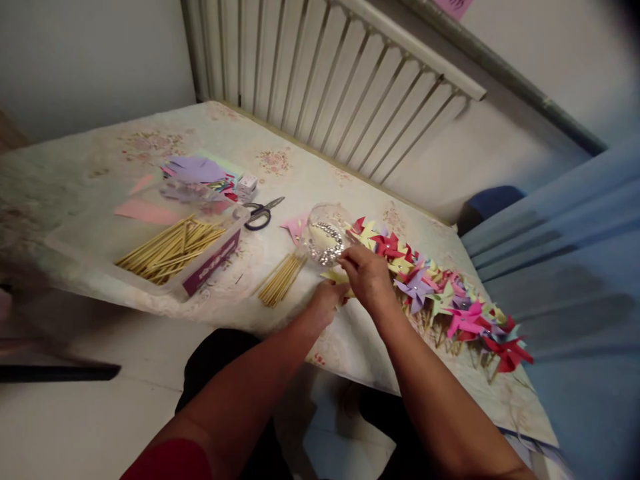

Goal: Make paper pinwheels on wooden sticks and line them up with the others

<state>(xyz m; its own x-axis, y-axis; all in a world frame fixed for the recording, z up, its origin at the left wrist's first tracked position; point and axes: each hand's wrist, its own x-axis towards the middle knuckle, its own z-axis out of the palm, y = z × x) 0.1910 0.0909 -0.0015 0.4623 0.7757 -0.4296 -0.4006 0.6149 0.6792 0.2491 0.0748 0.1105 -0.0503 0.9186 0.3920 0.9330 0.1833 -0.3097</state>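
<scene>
My left hand (329,301) is closed on a pale yellow paper pinwheel (334,275), low over the table's front side. Just right of it, my right hand (369,275) has its fingers pinched together at the near edge of a round clear dish (320,217) that holds shiny silver pins (327,253). Whatever sits in the pinch is too small to make out. Left of the dish are a pink paper pinwheel (295,228) and a small bunch of thin wooden sticks (283,281). Finished pinwheels (416,288) in many colours lie to the right of my right hand.
On the left, a plastic box (173,288) holds many sticks (175,250). Behind it lie scissors (259,215), purple paper pieces (193,170), pink paper (150,212) and small white boxes (247,187). A radiator (320,80) borders the far side; a blue curtain (565,267) hangs at right.
</scene>
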